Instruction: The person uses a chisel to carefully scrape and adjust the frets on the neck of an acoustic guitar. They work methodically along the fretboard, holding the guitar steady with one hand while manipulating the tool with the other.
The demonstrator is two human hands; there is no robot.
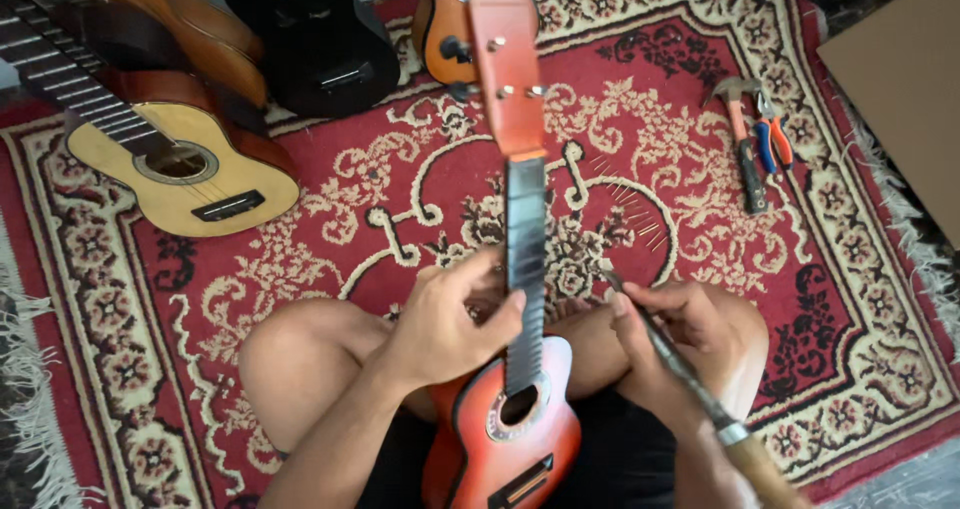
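Note:
A small orange-red guitar [510, 434] stands upright in my lap, its neck [525, 269] and headstock [508, 69] pointing away from me. My left hand [450, 319] grips the neck just above the body, thumb across the fretboard. My right hand [680, 339] holds a long metal file with a wooden handle [690, 379], its tip near the right edge of the neck. No strings show on the neck.
I sit cross-legged on a red patterned rug [860, 309]. A pale yellow guitar [190, 174], a black one [320, 49] and an orange one [450, 29] lie at the back. A hammer [745, 149] and pliers [772, 134] lie right, thin metal pieces [630, 204] beside them.

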